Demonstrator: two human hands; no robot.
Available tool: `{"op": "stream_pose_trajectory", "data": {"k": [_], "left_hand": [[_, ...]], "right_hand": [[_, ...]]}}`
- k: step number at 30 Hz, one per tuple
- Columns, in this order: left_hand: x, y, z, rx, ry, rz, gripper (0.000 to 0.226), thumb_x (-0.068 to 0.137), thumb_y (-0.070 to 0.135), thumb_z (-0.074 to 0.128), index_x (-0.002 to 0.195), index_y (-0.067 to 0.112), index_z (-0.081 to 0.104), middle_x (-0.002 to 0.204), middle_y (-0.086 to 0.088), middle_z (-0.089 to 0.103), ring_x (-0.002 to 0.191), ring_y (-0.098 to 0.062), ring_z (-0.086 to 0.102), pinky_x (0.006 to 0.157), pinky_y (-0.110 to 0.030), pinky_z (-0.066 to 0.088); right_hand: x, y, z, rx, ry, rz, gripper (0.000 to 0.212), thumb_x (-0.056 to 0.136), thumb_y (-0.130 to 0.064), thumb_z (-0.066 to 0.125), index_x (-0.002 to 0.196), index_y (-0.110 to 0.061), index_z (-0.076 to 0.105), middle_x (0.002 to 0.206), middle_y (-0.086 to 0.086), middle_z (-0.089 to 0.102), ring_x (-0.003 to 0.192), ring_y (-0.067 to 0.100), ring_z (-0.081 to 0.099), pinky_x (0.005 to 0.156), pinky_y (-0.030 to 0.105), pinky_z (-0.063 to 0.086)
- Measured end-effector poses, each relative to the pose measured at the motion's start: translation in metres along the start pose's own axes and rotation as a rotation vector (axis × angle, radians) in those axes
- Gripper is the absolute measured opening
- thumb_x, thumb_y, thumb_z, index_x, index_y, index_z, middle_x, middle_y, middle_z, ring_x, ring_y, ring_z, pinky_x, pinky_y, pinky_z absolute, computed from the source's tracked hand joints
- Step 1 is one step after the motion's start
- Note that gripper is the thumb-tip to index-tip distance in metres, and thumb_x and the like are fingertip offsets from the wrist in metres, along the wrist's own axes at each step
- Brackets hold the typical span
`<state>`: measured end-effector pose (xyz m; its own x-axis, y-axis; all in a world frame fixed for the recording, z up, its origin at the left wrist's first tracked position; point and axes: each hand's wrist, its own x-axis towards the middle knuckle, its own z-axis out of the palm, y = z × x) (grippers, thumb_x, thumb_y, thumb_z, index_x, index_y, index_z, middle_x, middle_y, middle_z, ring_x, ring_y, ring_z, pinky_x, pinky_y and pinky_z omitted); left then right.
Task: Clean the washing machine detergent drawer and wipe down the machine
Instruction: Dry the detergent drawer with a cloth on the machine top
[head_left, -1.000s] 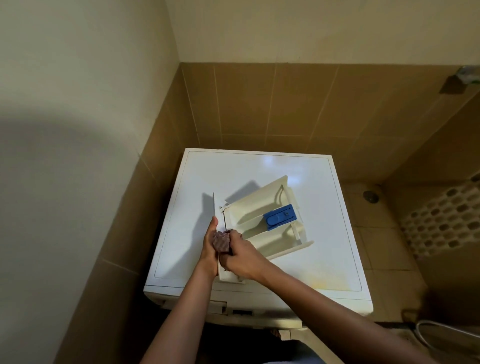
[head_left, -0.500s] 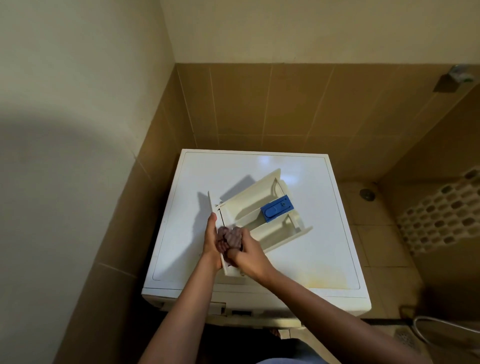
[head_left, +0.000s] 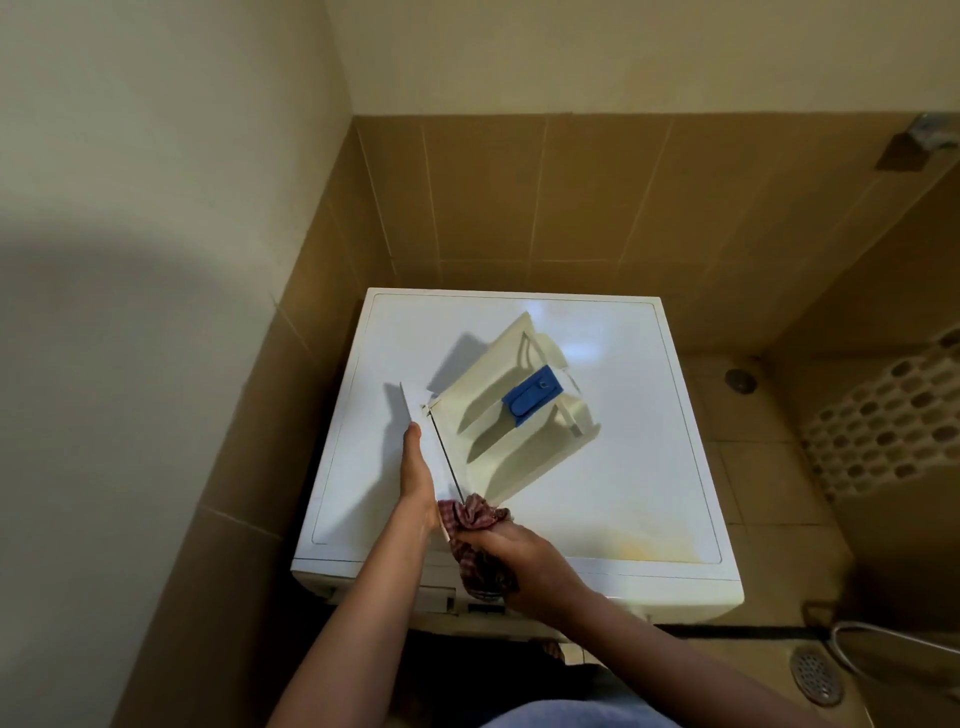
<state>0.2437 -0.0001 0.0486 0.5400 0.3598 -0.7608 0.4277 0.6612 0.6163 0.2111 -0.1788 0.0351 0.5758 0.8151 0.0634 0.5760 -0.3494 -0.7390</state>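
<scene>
Right hand (head_left: 524, 558) round one cloth (head_left: 475, 519)

Dim, yellowish light from the right throws hard shadows leftward off the cream plastic detergent drawer (head_left: 498, 374) onto the glossy white washing machine top (head_left: 623, 457), which bears a pale glare patch (head_left: 545, 312), and wide-angle distortion bends the wall edges (head_left: 340, 78).
</scene>
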Motion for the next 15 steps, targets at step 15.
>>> {"op": "stream_pose_trajectory", "data": {"k": [15], "left_hand": [[-0.003,-0.005,0.003,0.028,0.042,-0.011,0.088,0.070,0.082,0.035,0.130,0.020,0.055,0.127,-0.012,0.060,0.119,-0.033,0.055,0.105,-0.051,0.040]], "right_hand": [[-0.011,0.019,0.023,-0.600,0.198,-0.234,0.037,0.101,-0.025,0.039,0.132,-0.011,0.052,0.111,0.007,0.064,0.096,0.023,0.059,0.087,0.033,0.045]]}}
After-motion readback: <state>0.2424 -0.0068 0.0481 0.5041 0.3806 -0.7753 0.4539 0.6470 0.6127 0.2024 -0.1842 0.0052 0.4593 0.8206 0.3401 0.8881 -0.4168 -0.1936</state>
